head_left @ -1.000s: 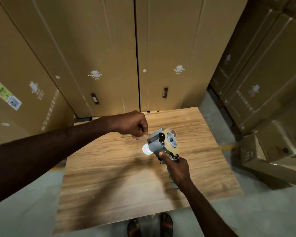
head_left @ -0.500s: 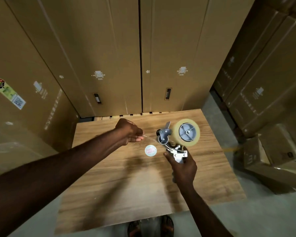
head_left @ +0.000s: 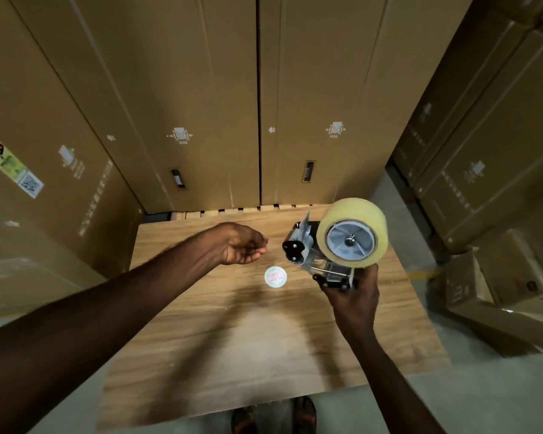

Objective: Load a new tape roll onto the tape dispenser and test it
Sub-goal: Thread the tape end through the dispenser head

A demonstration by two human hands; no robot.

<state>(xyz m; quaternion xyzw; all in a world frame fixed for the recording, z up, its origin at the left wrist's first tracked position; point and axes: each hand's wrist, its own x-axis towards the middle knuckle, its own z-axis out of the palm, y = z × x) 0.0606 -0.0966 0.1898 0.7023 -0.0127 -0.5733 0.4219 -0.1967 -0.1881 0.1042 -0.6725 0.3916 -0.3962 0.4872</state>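
Observation:
My right hand grips the handle of the grey metal tape dispenser and holds it above the wooden table. A clear yellowish tape roll sits on the dispenser's grey hub, with the roller and blade end pointing left. My left hand hovers just left of that end, not touching it. Its fingers are loosely curled and apart, and I see nothing between them. No drawn-out tape strand is visible.
A small round white label lies on the table between my hands. Tall cardboard boxes stand right behind the table, and more boxes are stacked at the right. My sandalled feet show at the table's near edge.
My right hand has lifted and turned the dispenser so the roll's side faces me. My left hand, which was pinching the tape end, has loosened its fingers and drawn slightly away.

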